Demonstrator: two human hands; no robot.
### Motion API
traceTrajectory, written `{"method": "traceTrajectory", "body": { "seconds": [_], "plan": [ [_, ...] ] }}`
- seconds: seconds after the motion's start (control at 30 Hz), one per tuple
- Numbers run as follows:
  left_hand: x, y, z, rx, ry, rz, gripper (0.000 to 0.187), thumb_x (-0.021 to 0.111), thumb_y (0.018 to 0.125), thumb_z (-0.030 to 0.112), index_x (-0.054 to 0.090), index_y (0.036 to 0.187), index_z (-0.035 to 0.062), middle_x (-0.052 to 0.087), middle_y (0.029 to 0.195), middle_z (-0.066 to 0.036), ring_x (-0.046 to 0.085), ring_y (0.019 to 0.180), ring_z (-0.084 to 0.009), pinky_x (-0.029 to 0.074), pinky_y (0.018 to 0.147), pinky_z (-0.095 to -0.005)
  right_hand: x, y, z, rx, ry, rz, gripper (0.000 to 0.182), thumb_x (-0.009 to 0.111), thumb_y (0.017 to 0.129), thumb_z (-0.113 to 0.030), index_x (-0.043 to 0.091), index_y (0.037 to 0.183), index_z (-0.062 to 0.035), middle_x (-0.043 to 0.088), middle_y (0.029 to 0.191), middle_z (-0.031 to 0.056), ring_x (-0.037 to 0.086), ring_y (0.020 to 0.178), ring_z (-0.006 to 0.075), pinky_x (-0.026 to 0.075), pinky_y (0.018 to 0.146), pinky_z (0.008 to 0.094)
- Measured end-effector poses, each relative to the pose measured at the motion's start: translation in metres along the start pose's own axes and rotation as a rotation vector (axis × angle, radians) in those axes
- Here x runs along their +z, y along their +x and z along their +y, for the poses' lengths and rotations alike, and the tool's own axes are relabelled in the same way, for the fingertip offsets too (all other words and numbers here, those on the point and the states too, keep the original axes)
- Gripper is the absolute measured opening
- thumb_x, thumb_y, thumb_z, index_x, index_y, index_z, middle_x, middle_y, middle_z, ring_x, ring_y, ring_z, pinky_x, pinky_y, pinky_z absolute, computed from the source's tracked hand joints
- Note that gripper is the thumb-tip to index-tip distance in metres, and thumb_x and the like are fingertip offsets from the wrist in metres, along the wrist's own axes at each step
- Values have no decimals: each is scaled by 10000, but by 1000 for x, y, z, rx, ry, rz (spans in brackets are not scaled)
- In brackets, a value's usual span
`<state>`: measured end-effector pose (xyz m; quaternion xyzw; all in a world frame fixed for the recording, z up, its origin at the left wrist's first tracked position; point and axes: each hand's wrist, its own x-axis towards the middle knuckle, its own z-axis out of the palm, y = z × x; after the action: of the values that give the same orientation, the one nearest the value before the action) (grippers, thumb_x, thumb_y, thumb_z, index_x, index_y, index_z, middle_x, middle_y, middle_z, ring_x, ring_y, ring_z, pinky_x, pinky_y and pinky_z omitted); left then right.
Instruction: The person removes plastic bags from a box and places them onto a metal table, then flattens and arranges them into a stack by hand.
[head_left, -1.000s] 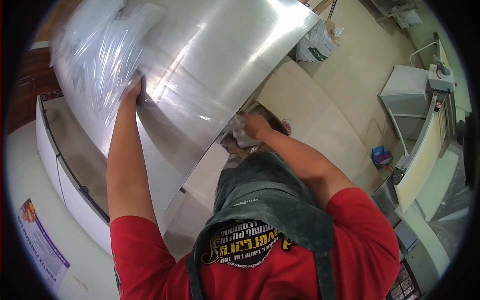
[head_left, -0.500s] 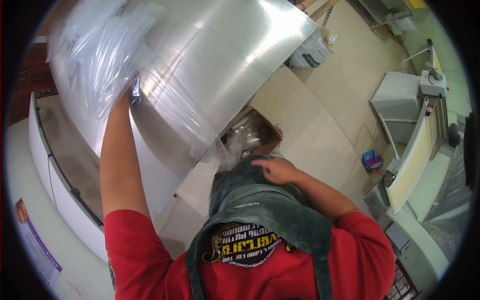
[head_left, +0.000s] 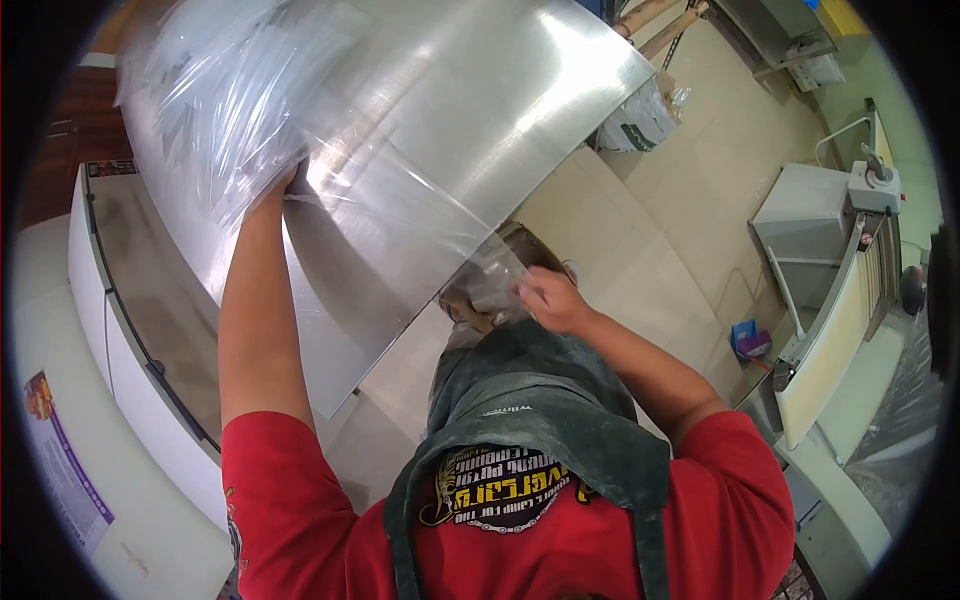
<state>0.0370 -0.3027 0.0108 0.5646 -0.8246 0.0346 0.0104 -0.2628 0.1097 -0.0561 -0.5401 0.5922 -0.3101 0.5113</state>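
Note:
A heap of clear plastic bags or sheets (head_left: 225, 110) lies on the far left of the shiny metal table (head_left: 460, 100). My left hand (head_left: 287, 182) reaches in at the heap's near edge; its fingers are hidden there. A long clear plastic piece (head_left: 425, 200) stretches from the heap across the table and past its near edge. My right hand (head_left: 550, 300) pinches the end of this plastic, just off the table edge and above my dark apron (head_left: 530, 385).
Below the table edge stands an open cardboard box (head_left: 535, 245) with clear plastic in it. A white sack (head_left: 640, 120) stands by the table's far right corner. On the right is a machine with a pale belt (head_left: 825, 360). White cabinets (head_left: 105, 290) line the left.
My right hand has moved up from the apron and closed on the plastic's end, which is now drawn tauter toward me. My left hand stays at the heap.

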Motion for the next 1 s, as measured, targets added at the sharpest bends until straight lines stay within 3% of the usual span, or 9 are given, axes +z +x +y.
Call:
{"method": "traceTrajectory", "body": {
  "seconds": [0.2,0.27,0.33,0.5,0.53,0.57,0.73,0.9,1.0],
  "plan": [
    [-5,-11,6,-3,-40,27,630,497,955,517,558,1376,52,515,1425,-244,476,1326,-411,353,1131,-470,-20,-49,-50,208,186,-290,420,738,837,-253,639,1177,-29,662,1030,147,630,1006,324,495,901,390],
    [-10,-20,14,9,-66,24,633,498,954,520,558,1376,52,514,1425,-245,476,1327,-411,352,1132,-470,-8,-34,-71,67,-61,106,530,798,785,-257,612,1221,-19,653,1065,151,615,1053,323,482,950,385],
    [-13,-35,27,-12,-135,-11,636,500,953,522,558,1376,51,514,1426,-245,475,1328,-411,350,1134,-469,-6,-7,-94,-48,-149,146,555,806,775,-245,593,1245,-39,632,1113,163,610,1052,322,476,951,404],
    [-22,-95,71,-73,-230,-61,924,508,889,670,188,1594,166,331,1573,-225,319,1450,-397,216,1195,-514,15,54,-128,-436,-269,478,553,761,789,-229,555,1261,-29,603,1116,147,576,1056,328,457,928,424],
    [-24,-101,74,-93,-443,-226,919,537,884,650,201,1592,168,308,1575,-250,322,1439,-429,221,1191,-503,17,69,-134,-447,-269,474,553,761,789,-229,555,1261,-29,603,1116,147,576,1056,328,457,928,424],
    [-38,-112,88,-157,-268,-275,894,546,886,625,223,1586,173,315,1556,-287,326,1431,-447,196,1190,-526,19,84,-140,-423,-355,498,535,758,786,-234,572,1244,-30,587,1143,138,553,1086,326,441,937,429],
    [-32,-167,104,-88,-177,-69,742,499,933,510,296,1560,171,205,1594,-294,212,1487,-418,130,1199,-561,18,126,-160,-249,-682,340,535,759,777,-241,586,1246,-47,540,1214,128,495,1151,321,402,950,455],
    [-33,-170,85,-121,-224,-79,730,503,946,457,251,1578,192,160,1616,-275,155,1502,-430,109,1198,-575,17,147,-148,-572,-860,475,518,709,799,-190,566,1243,36,547,1248,163,494,1179,321,403,969,471],
    [-15,-145,60,-130,-207,-27,745,454,950,508,246,1579,169,167,1612,-277,152,1502,-430,72,1205,-567,34,143,-139,-776,-738,331,493,681,800,-159,563,1221,70,524,1329,181,465,1257,332,369,1051,506]
  ]
}}
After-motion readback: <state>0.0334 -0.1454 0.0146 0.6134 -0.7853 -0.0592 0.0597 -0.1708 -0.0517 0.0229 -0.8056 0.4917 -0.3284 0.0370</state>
